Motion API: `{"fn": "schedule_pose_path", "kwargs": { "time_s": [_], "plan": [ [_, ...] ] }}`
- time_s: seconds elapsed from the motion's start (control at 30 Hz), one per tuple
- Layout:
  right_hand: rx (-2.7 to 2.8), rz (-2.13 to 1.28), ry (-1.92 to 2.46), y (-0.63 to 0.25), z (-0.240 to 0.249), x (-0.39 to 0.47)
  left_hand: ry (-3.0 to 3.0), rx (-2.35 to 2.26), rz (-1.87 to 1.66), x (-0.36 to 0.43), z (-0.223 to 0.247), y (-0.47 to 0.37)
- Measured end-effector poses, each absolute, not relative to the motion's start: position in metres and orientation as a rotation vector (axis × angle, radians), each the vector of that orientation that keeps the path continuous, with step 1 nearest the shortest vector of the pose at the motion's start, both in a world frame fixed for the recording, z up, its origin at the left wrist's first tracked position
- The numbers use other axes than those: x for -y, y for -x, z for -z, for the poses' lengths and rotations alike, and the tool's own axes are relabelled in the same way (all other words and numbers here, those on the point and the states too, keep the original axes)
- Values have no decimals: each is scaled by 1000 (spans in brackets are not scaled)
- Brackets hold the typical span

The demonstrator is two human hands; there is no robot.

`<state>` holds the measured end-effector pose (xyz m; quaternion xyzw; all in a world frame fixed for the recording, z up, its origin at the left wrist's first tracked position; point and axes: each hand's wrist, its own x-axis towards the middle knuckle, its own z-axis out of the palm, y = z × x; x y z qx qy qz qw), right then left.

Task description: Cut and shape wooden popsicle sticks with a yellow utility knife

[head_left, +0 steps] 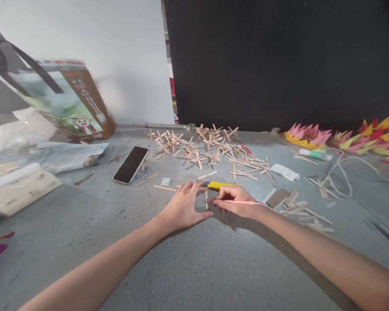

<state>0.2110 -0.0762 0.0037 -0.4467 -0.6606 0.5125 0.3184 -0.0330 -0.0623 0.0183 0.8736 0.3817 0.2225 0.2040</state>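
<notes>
Both hands are down on the table (214, 268): our left hand (183, 207) pins a small stick (206, 199), our right hand (236, 203) grips a pink pencil (243, 202), tip at the stick. Marking step, we'd say; yellow cutter (222, 185) waits at 12 o'clock.

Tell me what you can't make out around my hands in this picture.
Head view only:
- Wooden stick between the hands: mostly hidden by the left hand and right hand.
- Pink pencil tip: too small to tell whether it touches the stick.
- Yellow knife: its near end is covered by fingers.
</notes>
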Motion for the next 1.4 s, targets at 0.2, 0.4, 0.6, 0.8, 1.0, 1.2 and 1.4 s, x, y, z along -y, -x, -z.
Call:
{"fn": "schedule_pose_path", "kwargs": {
  "time_s": [0.2, 0.4, 0.6, 0.8, 1.0, 1.2, 1.4],
  "plan": [
    [1677, -1372, 1171, -205, -7, 76, -2457, -1061, -611, 62, -16, 33],
    [1681, -1386, 1160, -205, -8, 75, -2450, -1069, -615, 61, -15, 34],
    [1678, -1393, 1172, -208, 0, 73, -2422, -1050, -627, 62, -17, 34],
    [1710, -1393, 1163, -210, 3, 70, -2277, -1040, -755, 55, -12, 36],
    [1733, -1402, 1175, -209, -1, 70, -2251, -1023, -745, 51, -8, 39],
    [1694, -1424, 1156, -211, 4, 69, -2271, -1003, -624, 56, -13, 39],
    [1695, -1430, 1141, -211, 4, 67, -2290, -980, -600, 53, -10, 39]
  ]
}}
